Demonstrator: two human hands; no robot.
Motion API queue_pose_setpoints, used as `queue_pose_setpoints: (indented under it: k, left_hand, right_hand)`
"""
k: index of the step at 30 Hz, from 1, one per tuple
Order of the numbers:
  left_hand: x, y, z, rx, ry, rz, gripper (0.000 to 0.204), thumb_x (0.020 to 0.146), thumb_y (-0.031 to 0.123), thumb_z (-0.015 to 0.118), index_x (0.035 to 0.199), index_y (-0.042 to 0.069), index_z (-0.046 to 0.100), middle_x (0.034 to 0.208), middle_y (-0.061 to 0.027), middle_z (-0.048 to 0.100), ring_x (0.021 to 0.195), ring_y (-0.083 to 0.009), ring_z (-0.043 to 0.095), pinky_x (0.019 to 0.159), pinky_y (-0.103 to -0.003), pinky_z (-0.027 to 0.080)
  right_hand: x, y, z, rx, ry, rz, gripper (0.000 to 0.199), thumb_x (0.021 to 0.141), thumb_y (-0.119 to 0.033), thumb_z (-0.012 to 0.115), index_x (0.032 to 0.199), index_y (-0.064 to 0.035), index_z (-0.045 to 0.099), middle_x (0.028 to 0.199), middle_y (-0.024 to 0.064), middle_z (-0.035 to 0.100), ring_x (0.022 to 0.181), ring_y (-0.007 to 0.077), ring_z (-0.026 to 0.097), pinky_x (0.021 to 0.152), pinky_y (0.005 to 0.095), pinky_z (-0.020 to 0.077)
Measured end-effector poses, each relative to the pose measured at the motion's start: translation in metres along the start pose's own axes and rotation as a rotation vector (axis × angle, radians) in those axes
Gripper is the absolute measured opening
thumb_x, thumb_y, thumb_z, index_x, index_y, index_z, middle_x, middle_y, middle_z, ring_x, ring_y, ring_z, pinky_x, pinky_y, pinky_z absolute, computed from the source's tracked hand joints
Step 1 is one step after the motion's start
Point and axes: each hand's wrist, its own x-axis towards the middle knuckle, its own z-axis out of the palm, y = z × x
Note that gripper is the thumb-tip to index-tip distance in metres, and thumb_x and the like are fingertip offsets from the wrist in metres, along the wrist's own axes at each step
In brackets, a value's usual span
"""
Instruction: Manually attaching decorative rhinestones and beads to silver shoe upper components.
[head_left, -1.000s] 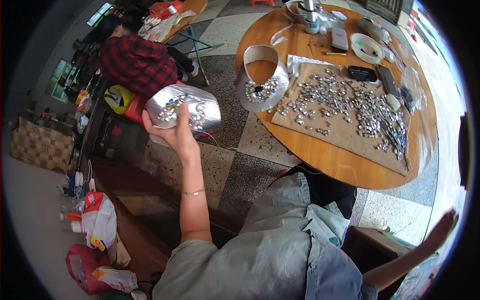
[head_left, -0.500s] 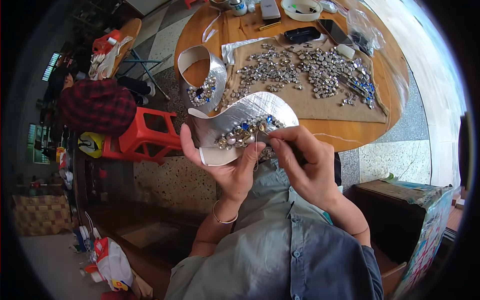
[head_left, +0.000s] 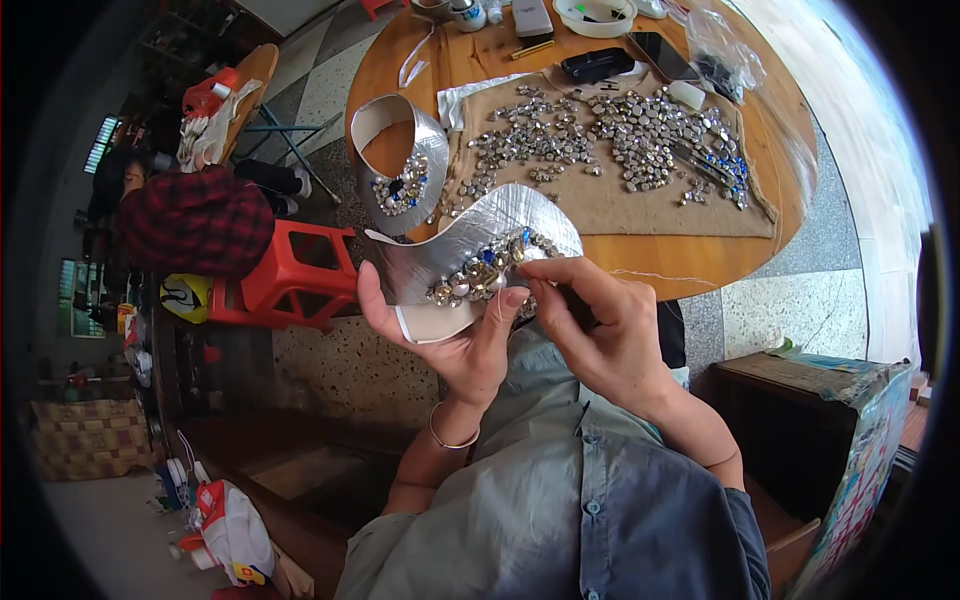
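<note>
"What containers lie around your grip?"

"Straight beyond my right grip (head_left: 610, 335), well away, stands a white bowl (head_left: 594, 30) with a few dark and green bits inside. To the right of it, a clear plastic bag (head_left: 722, 42) has something dark in it. Well off to the left of my left grip (head_left: 465, 360) sits a red-and-white bag (head_left: 238, 528); I can't tell what fills it."

"And the surface, and the room?"

"The surface (head_left: 690, 264) is round and wooden, reaching out ahead of both grips. Just beyond my right grip a brown cloth (head_left: 610, 212) lies on it, strewn with clear and blue stones (head_left: 640, 150). A looped silver piece (head_left: 430, 150) stands beyond my left grip, beside the cloth. Left of that grip are a red stool (head_left: 318, 232) and a person in a checked shirt (head_left: 195, 222)."

"Where's the thing you're working on?"

"The curved silver piece (head_left: 425, 262) is in my left grip, closed on its lower part, thumb in front. My right grip is at its stone cluster (head_left: 487, 270), thumb and forefinger tips close together; I can't tell whether they pinch anything."
</note>
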Motion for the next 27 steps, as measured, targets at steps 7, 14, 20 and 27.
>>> queue_pose_setpoints:
  k: [7,14,20,27]
  left_hand:
    - [-0.003,0.001,0.003,-0.027,0.022,0.02,0.092,0.073,-0.011,0.063,0.135,0.015,-0.001,0.125,-0.0203,0.033,0.088,-0.0208,0.056,0.078,-0.03,0.052]
    - [0.0,-0.004,-0.006,0.401,-0.314,0.389,0.077,0.077,-0.006,0.061,0.13,0.013,0.009,0.12,-0.0242,0.039,0.079,-0.021,0.059,0.072,-0.033,0.051]
    - [-0.007,-0.007,0.008,0.202,-0.054,0.341,0.067,0.079,-0.004,0.059,0.131,0.011,0.02,0.125,-0.0187,0.039,0.09,-0.0216,0.057,0.077,-0.034,0.048]
    - [0.018,0.023,0.004,-0.554,0.058,-0.492,0.065,0.083,0.005,0.057,0.137,0.009,0.021,0.128,-0.01,0.041,0.112,-0.0236,0.045,0.095,-0.04,0.039]
  right_hand:
    - [0.001,-0.001,0.001,0.034,-0.011,0.047,0.012,0.082,-0.002,0.055,0.092,0.0005,0.062,0.058,0.0008,0.056,0.052,0.0013,0.049,0.048,0.0179,0.0391]
    - [0.001,0.007,0.001,0.157,-0.069,0.232,0.017,0.085,-0.004,0.055,0.101,0.0008,0.057,0.065,0.0029,0.059,0.051,0.0039,0.051,0.047,0.0175,0.0385]
    - [0.002,-0.007,-0.002,0.221,-0.007,0.265,0.021,0.088,-0.006,0.05,0.108,-0.0005,0.052,0.071,0.0021,0.059,0.057,0.0045,0.052,0.049,0.018,0.0395]
    - [0.039,0.044,-0.063,0.234,-0.124,0.385,0.024,0.087,-0.011,0.053,0.11,-0.0042,0.056,0.086,0.0035,0.062,0.065,0.0107,0.056,0.058,0.023,0.0456]
